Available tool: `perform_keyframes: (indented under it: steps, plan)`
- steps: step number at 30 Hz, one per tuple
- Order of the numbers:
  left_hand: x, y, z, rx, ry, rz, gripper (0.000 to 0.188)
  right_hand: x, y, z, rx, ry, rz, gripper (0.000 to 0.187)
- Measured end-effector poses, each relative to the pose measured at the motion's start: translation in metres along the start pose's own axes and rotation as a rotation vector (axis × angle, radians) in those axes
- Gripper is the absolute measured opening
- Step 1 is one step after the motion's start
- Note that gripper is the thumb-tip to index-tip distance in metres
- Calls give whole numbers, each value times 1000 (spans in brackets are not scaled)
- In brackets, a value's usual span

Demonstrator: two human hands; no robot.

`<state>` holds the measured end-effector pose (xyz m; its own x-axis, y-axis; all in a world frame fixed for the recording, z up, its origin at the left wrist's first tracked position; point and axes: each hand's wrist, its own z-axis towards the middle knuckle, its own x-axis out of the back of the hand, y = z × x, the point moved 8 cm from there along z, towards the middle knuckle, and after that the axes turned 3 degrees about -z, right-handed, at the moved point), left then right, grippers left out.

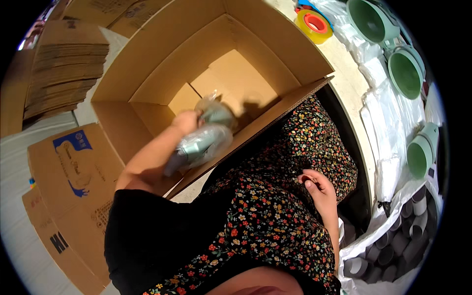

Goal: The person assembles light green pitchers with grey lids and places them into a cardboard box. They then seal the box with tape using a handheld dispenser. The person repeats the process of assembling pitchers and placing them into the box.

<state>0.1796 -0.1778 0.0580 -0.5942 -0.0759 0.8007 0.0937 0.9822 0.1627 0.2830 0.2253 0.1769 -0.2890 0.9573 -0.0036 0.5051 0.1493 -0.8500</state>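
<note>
My left hand [186,122] reaches into an open cardboard box [275,37] and is closed on light green cups in clear plastic bags. One bagged cup [218,116] hangs by the fingers, blurred by motion. A second bagged cup [199,145], with a grey part at its lower end, is beside it below the wrist; how it is held cannot be made out. The box bottom shows bare cardboard and a shadow. My right hand [320,190] rests over the floral cloth [265,196] on my lap, fingers loosely curled, with nothing visible in them.
Flattened cartons [66,69] are stacked at the far left, with a printed carton [83,162] nearer. On the right, a table [346,73] bears a tape roll [313,25], green cups [406,73] and clear bags [388,128]. A white sack [351,268] of grey cylinders stands at lower right.
</note>
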Motion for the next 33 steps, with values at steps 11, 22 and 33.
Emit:
perform_keyframes:
  steps: [11,22,33]
  plan:
    - [-279,-33,43,108,-404,-302,58,58,41,-101,-195,369,18,24]
    - [-62,20,54,66,76,-1088,22,406,-17,-90,679,975,709,40]
    - [146,167,7,-349,378,-1162,25,533,-60,-44,1214,853,1471,23]
